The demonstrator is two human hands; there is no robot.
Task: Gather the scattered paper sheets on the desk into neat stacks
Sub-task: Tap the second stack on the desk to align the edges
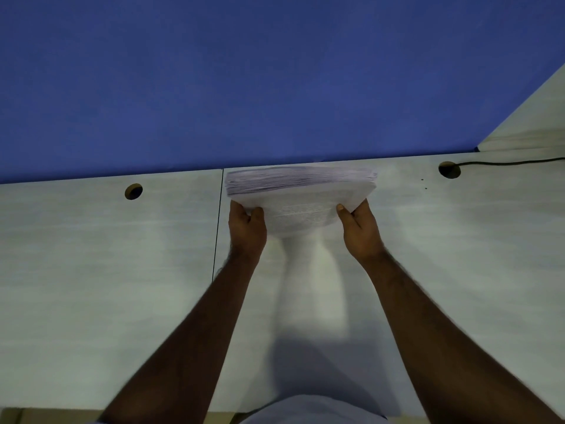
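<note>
A thick stack of white printed paper sheets (pixel 301 194) is held on edge above the pale desk (pixel 107 270), near the blue partition. My left hand (pixel 247 231) grips the stack's left side, thumb on the front sheet. My right hand (pixel 359 231) grips its right side the same way. The top edges of the sheets fan slightly and look blurred. Whether the lower edge touches the desk is hidden by the stack itself.
A blue partition wall (pixel 275 81) runs along the back of the desk. Two round cable holes (pixel 133 191) (pixel 449 169) sit in the desktop; a black cable (pixel 513 162) runs from the right one. A seam (pixel 217 224) divides the desk panels.
</note>
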